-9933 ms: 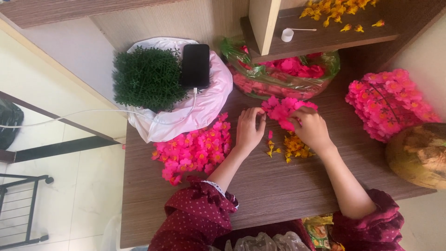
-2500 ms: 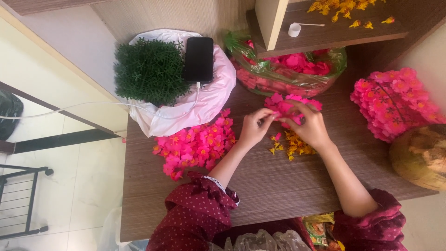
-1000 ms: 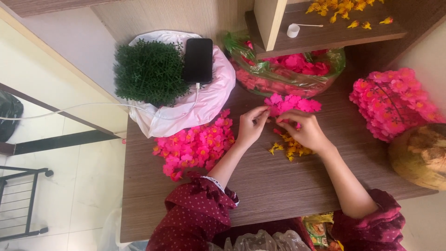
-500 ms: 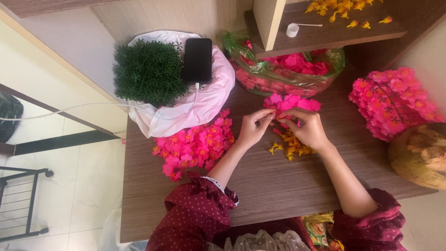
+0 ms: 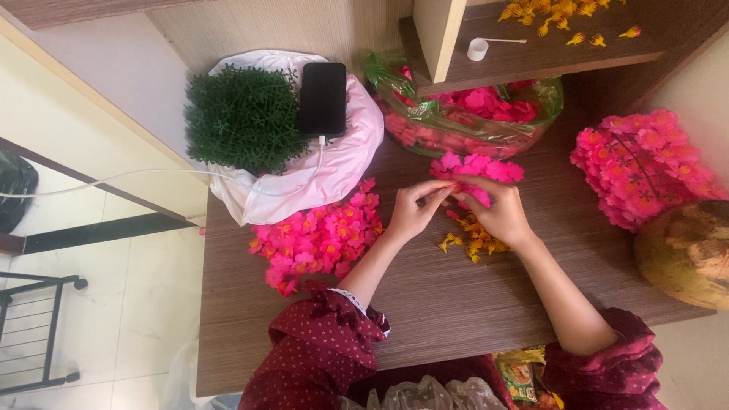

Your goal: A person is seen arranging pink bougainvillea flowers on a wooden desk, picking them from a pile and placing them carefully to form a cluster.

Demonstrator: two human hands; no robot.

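My left hand point(image 5: 415, 209) and my right hand point(image 5: 497, 211) meet over the middle of the wooden table point(image 5: 425, 304), fingertips pinching a pink cloth flower petal point(image 5: 465, 191) between them. Just beyond my fingers lies a small heap of loose pink petals point(image 5: 477, 167). Under my right hand sits a scatter of small yellow flower centres point(image 5: 472, 241). To the left of my left hand is a pile of finished pink flowers with orange middles point(image 5: 320, 237).
A clear plastic bag of pink petals point(image 5: 463, 121) lies at the back under a wooden shelf point(image 5: 531, 45). A white bag point(image 5: 334, 163) holds green plastic foliage point(image 5: 241, 118) and a black phone point(image 5: 323, 97) on a cable. Another pink flower heap point(image 5: 642, 163) and a brown coconut point(image 5: 687, 254) sit right.
My hands stay over the same spot, fingers working the petal; the fingertips have drawn closer together. The piles have not moved.
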